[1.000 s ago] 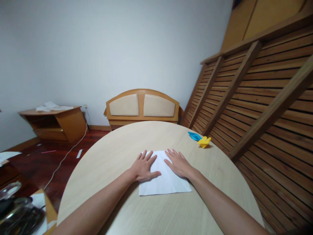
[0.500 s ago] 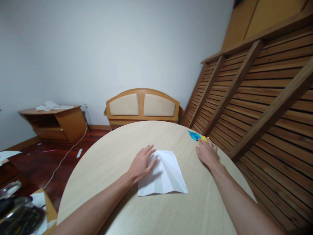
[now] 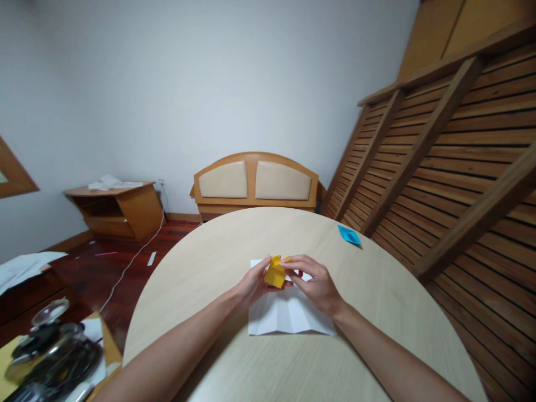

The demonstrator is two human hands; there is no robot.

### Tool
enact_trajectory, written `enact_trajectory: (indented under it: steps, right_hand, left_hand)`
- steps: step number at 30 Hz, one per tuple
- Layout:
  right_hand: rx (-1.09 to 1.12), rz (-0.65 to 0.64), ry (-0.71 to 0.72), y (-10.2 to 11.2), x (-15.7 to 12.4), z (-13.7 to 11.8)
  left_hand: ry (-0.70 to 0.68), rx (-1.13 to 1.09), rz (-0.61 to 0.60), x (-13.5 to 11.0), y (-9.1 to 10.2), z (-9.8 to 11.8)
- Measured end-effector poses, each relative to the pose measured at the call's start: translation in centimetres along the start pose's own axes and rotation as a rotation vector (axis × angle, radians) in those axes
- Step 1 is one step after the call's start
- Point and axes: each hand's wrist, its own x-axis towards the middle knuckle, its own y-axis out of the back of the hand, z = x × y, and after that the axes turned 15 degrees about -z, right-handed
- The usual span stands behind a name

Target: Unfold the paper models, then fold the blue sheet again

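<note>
A small piece of folded yellow paper [image 3: 275, 274] is held up between both hands, above a creased white sheet of paper [image 3: 280, 315]. My left hand [image 3: 253, 285] grips its left side and underside, with fingers curled behind it. At its upper right, the fingertips of my right hand [image 3: 316, 279] pinch the yellow paper. The white sheet lies on the round table [image 3: 201, 268], with fold lines running across it; the hands cover its upper part. A folded blue paper piece [image 3: 349, 235] rests by itself near the table's far right edge.
A slatted wooden panel [image 3: 419, 167] leans along the right side, close to the table edge. Beyond the table stands a padded headboard [image 3: 255, 180]. To the left are a low cabinet [image 3: 129, 215], a white cable [image 3: 125, 271] and an open box [image 3: 106, 346] with dark items.
My right hand has brought the yellow paper from the far right edge to the middle. My left hand has lifted off the white sheet and taken hold of it too. The view has shifted left.
</note>
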Motion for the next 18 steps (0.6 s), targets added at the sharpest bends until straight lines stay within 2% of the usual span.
enact_trajectory:
  steps: [6,9,13,18]
  right_hand:
    - [0.168,0.166,-0.224,-0.1,-0.2,1.0]
    - [0.236,0.085,-0.272,0.1,-0.4,1.1]
    - [0.284,-0.045,-0.381,0.1,-0.4,1.1]
    - [0.390,-0.078,-0.471,-0.3,-0.2,1.5]
  left_hand:
    - [-0.142,0.037,0.100,-0.3,-0.2,0.5]
    - [-0.132,0.116,0.168,-0.3,0.0,0.3]
    - [-0.160,0.331,0.230,-0.1,0.2,0.1]
    - [-0.211,0.518,0.225,0.1,0.5,-0.2]
